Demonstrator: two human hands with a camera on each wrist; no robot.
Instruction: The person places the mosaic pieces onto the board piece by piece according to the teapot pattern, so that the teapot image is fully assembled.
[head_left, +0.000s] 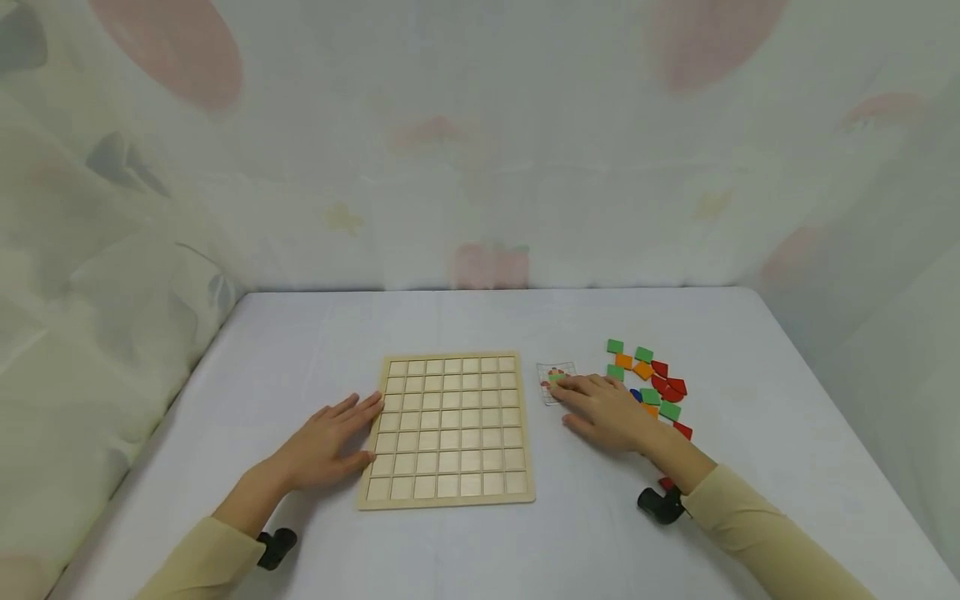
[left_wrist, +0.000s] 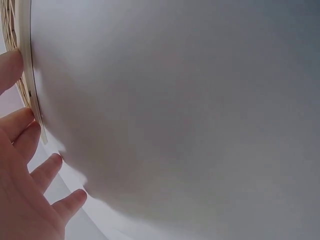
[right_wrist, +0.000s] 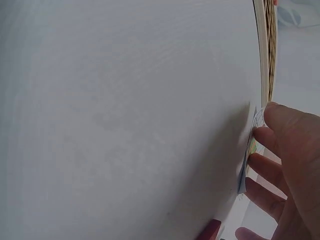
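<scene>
A square wooden grid board (head_left: 452, 504) lies flat on the white table. My left hand (head_left: 322, 446) touches its left edge, fingers spread; the left wrist view shows fingertips (left_wrist: 24, 119) against the wooden rim (left_wrist: 35, 102). Right of the board is a small paper card (head_left: 546, 396) printed with a grid and a coloured picture. The fingertips of my right hand (head_left: 603, 412) rest on this card and hide part of it. In the right wrist view the card (right_wrist: 243, 175) appears edge-on under extended fingers (right_wrist: 267, 167), its edge slightly raised.
Loose flat pieces lie beyond and beside my right hand: green squares (head_left: 615, 346), orange squares (head_left: 624, 362), red pieces (head_left: 677, 386) and a partly hidden blue piece (head_left: 636, 394). One red piece (head_left: 666, 483) sits near the right wrist. A patterned cloth (head_left: 480, 167) hangs behind the table.
</scene>
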